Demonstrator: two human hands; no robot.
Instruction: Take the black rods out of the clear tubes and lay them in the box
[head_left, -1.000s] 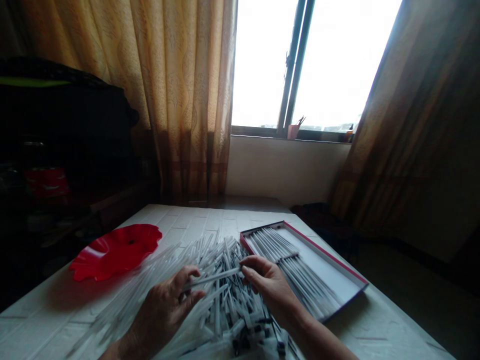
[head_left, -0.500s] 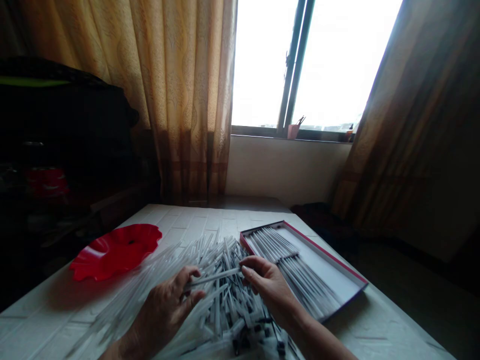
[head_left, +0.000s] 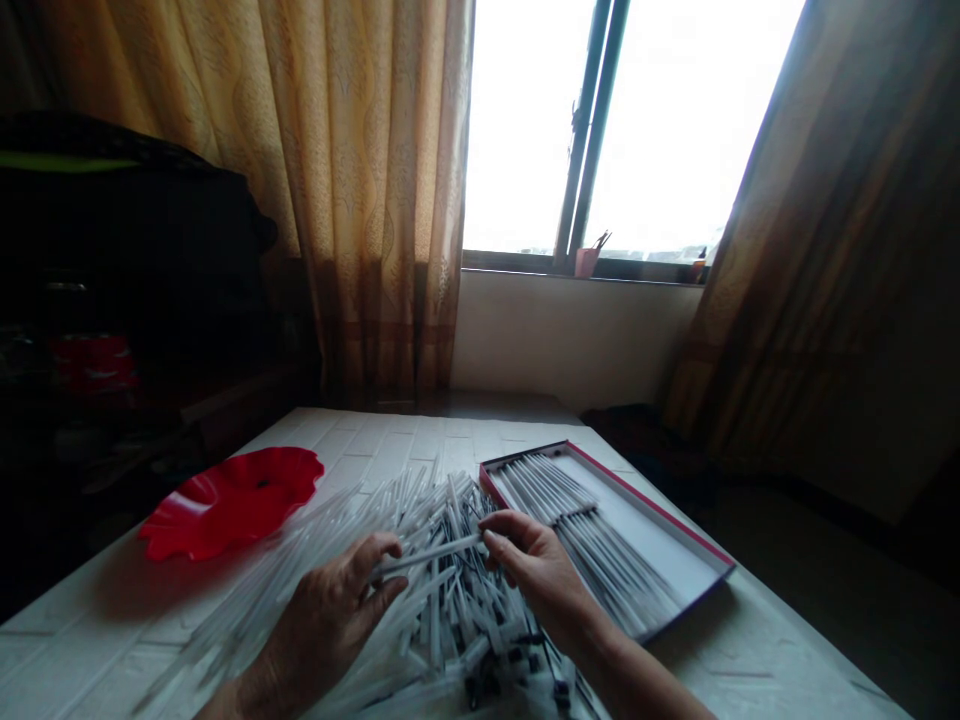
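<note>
Left hand (head_left: pixel 326 610) and right hand (head_left: pixel 536 570) apart, both closed on one thin white plastic tube (head_left: pixel 427 553). Left fingers (head_left: pixel 386 550) pinched round one end, right fingertips (head_left: pixel 491 540) pinched on the other. Tube nearly level, right end slightly higher, just above a loose pile of tubes (head_left: pixel 450 610).

Pile directly under both hands, tubes crossed at all angles, many with black tips, spreading toward the near table edge. Right forearm (head_left: pixel 630 680) alongside the pile, close to the corner of an open box (head_left: pixel 701 570). Box just right of the pile, red-edged, with rows of tubes lying parallel inside and white bottom showing along the far side.

Left of the pile, a red plate (head_left: pixel 229 505) with a wavy rim, long tube ends reaching close to it. Everything on a white brick-pattern table top (head_left: pixel 420 440).

Farther out, a wall (head_left: pixel 570 340) under a bright window (head_left: pixel 525 120), tan curtains (head_left: pixel 367 200), a small pink cup (head_left: pixel 586 262) on the sill, and a dark bag (head_left: pixel 112 230) in shadow at far left.
</note>
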